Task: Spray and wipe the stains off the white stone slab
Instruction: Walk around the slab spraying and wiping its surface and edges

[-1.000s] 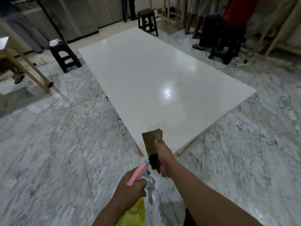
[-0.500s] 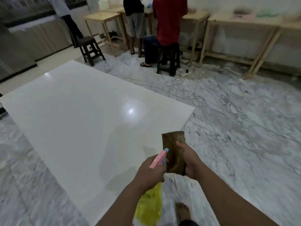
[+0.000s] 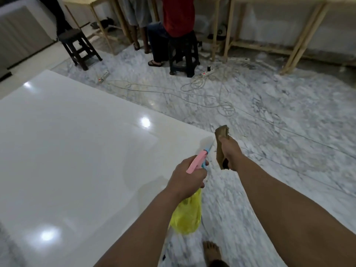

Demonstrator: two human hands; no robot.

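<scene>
The glossy white stone slab (image 3: 77, 151) fills the left half of the view, its near right corner just in front of my hands. My left hand (image 3: 185, 175) grips a spray bottle (image 3: 187, 214) with a yellow body and a pink and blue head, nozzle pointing at the slab's corner, where a faint mist shows. My right hand (image 3: 230, 154) holds a folded brown cloth (image 3: 221, 141) upright, just right of the slab's corner and above the floor. No stain is plain to see on the slab.
Marble floor (image 3: 269, 132) lies to the right, crossed by white cables (image 3: 212, 99) and power strips (image 3: 207, 72). Two dark stools (image 3: 79, 49) and people stand at wooden tables (image 3: 289, 45) along the far wall. My bare foot (image 3: 212, 251) is beside the slab's edge.
The view has swung right around the slab's corner. Both hands have stretched forward; the bottle's nozzle now points at the corner, and the cloth has moved to the right of the slab.
</scene>
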